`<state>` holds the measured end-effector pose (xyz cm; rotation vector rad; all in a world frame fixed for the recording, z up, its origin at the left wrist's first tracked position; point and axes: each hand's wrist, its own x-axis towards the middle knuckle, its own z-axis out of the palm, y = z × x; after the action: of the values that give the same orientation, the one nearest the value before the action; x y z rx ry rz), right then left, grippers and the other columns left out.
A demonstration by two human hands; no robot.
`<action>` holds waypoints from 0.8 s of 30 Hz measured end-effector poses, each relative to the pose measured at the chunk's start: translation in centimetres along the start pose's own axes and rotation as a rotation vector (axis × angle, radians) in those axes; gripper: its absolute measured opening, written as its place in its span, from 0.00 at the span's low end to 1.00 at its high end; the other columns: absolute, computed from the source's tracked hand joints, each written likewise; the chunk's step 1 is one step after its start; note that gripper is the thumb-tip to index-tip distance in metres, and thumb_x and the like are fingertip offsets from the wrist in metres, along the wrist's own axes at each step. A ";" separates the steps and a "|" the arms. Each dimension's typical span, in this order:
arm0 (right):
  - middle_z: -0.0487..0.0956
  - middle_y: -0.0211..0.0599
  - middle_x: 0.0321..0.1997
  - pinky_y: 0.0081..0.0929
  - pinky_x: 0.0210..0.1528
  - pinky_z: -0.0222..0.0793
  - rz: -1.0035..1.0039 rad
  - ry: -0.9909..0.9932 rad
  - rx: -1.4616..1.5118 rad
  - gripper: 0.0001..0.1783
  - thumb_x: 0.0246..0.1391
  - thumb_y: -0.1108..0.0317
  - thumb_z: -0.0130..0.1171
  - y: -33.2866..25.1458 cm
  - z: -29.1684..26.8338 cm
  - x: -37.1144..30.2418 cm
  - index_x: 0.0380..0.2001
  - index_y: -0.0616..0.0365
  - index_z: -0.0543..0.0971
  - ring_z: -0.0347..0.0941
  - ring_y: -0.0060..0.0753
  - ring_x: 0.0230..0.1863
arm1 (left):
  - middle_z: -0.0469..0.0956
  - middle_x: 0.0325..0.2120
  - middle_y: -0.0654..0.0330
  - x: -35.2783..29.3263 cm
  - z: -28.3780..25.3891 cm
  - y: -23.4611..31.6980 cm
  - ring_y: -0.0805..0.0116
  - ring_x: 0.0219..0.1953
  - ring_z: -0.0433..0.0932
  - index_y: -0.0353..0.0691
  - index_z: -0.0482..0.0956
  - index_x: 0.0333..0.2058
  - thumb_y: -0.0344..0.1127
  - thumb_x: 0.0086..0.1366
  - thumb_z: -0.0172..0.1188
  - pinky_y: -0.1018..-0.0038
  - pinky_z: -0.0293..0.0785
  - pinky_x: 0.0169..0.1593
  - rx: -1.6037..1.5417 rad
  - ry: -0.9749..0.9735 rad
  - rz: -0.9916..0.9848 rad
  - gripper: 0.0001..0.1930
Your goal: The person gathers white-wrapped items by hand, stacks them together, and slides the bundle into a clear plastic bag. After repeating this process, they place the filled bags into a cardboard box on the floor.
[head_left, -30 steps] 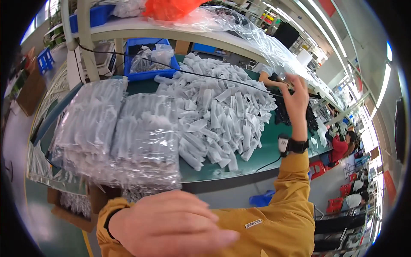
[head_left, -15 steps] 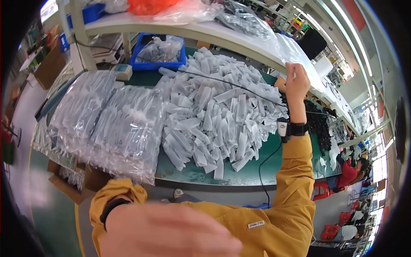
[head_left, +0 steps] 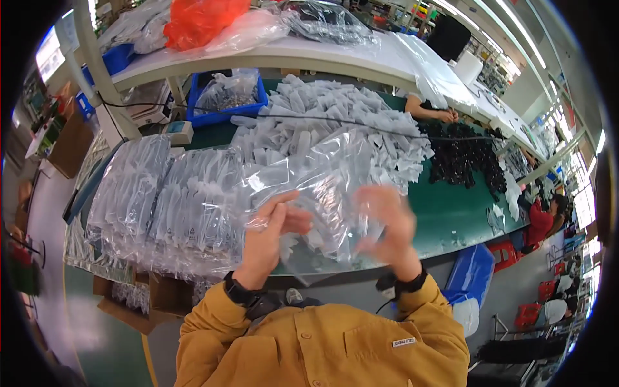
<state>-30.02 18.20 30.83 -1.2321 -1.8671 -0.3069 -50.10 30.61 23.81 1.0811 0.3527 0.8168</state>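
A large clear plastic bag (head_left: 325, 184) spreads between my hands over the table's near edge, creased and shiny. My left hand (head_left: 274, 222) is at its left side, fingers stretched and apart; whether they touch the film is unclear. On the other side, my right hand (head_left: 390, 222) is smeared by motion, with its fingers spread and curved toward the bag. Beyond the bag lies a big loose heap of small frosted plastic pouches (head_left: 342, 106). To the left, clear bags packed with rows of similar pouches (head_left: 200, 200) lie side by side.
A shelf (head_left: 277, 55) crosses above the green table (head_left: 445, 216). Beneath it are a blue bin (head_left: 225, 116) and a small scale (head_left: 179, 132). A co-worker's hands (head_left: 445, 116) are at a pile of black parts (head_left: 467, 158). A cable (head_left: 329, 118) spans the heap.
My right hand has come down from the shelf's edge toward the middle. My left hand has moved forward from close to my body. A clear bag now spreads between them.
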 end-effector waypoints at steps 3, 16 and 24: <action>0.79 0.40 0.44 0.32 0.44 0.72 0.551 0.320 -0.288 0.25 0.54 0.54 0.63 5.0 0.6 -5.2 0.49 0.60 0.75 0.76 0.34 0.44 | 0.79 0.36 0.52 -2.1 -1.8 0.0 0.67 0.31 0.79 0.36 0.67 0.56 0.40 0.74 0.43 0.71 0.78 0.37 0.010 -0.016 -0.048 0.18; 0.76 0.30 0.29 0.21 0.33 0.69 1.525 0.252 1.006 0.10 0.60 0.66 0.57 3.3 6.6 -16.7 0.39 0.62 0.76 0.73 0.23 0.30 | 0.82 0.32 0.57 -8.4 -8.0 0.7 0.80 0.14 0.68 0.40 0.64 0.63 0.32 0.72 0.43 0.83 0.66 0.22 0.093 0.135 -0.063 0.21; 0.76 0.31 0.28 0.21 0.32 0.68 1.191 -0.142 1.775 0.12 0.60 0.63 0.57 8.2 5.0 -15.2 0.40 0.61 0.75 0.72 0.26 0.28 | 0.81 0.31 0.59 -11.3 -8.4 0.0 0.81 0.18 0.70 0.41 0.70 0.58 0.33 0.71 0.49 0.82 0.68 0.25 0.246 0.273 -0.126 0.18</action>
<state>-23.42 15.54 14.28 -0.6948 -0.5415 1.6876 -62.89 27.63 18.61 1.1632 0.7597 0.8236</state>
